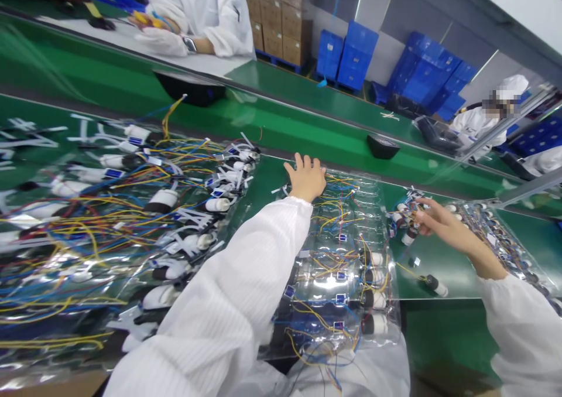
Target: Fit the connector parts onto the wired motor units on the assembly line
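My left hand rests at the far left corner of a clear plastic tray, fingers spread, partly over a dark part beneath it. Wired black-and-white cylinders lie in the tray's right side, with yellow and blue wires across its slots. To the right of the tray, my right hand has its thumb and fingertips on a small bundle of wired parts; what exactly they pinch is too small to make out. A single wired cylinder lies on the green table nearer me.
Trays of wired cylinders cover the left side, and another filled tray lies at the right. Beyond the table run a green conveyor and black holders. A person works opposite; another person is at far right.
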{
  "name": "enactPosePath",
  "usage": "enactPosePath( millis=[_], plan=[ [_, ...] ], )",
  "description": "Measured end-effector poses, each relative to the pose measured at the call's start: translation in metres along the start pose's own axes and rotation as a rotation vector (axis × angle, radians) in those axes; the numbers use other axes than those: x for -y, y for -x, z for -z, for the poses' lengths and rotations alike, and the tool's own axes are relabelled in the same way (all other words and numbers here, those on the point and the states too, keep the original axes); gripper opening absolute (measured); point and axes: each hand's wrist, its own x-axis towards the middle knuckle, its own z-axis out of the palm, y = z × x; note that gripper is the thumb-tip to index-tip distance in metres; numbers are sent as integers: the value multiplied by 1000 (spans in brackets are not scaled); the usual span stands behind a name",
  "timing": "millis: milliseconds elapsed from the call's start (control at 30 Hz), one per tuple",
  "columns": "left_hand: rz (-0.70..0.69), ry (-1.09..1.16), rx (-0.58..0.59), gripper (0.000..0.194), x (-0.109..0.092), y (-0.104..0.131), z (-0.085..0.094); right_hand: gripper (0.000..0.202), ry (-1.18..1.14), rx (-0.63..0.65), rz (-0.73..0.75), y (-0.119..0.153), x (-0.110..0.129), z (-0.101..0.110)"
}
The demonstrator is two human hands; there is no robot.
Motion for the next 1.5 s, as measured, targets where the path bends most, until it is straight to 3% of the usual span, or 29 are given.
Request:
enactPosePath(
  millis=[167, 300, 400, 500, 567, 667, 767, 900, 1000, 1133, 1267, 1400, 1500],
  plan=[
    [6, -4, 16, 56, 0, -1, 0, 60, 584, -449, 346, 46, 41, -15],
    [8, -10, 23, 56, -1, -1, 1, 43, 466, -488, 536, 99, 69, -49],
    [8, 1, 15, 56, -1, 0, 1, 45, 459, -528, 506, 128, 44, -67],
    [1, 17, 10, 56, 0, 0, 0, 46, 589, -605, 311, 148, -13, -67],
    [-4, 20, 10, 56, 1, -1, -2, 50, 650, -574, 198, 156, -53, -61],
    [-4, 12, 19, 57, 1, -2, -3, 37, 527, -449, 147, 155, -96, -55],
    [-4, -1, 26, 56, 1, -2, -2, 32, 440, -462, 179, 134, -117, -53],
    [-1, -7, 24, 56, 0, 0, 1, 33, 439, -596, 210, 109, -120, -58],
    [5, -9, 21, 56, 0, 0, 1, 36, 452, -680, 244, 113, -121, -68],
    [3, -17, 34, 55, 1, -1, 0, 46, 473, -646, 219, 127, -135, -84],
    [-3, -33, 46, 56, 1, -1, -1, 39, 446, -658, 211, 120, -148, -87],
    [-4, -39, 45, 56, 0, 0, 1, 44, 466, -609, 216, 114, -131, -73],
    [-2, -38, 39, 56, 0, 1, 1, 32, 442, -701, 235, 126, -85, -60]
  ],
)
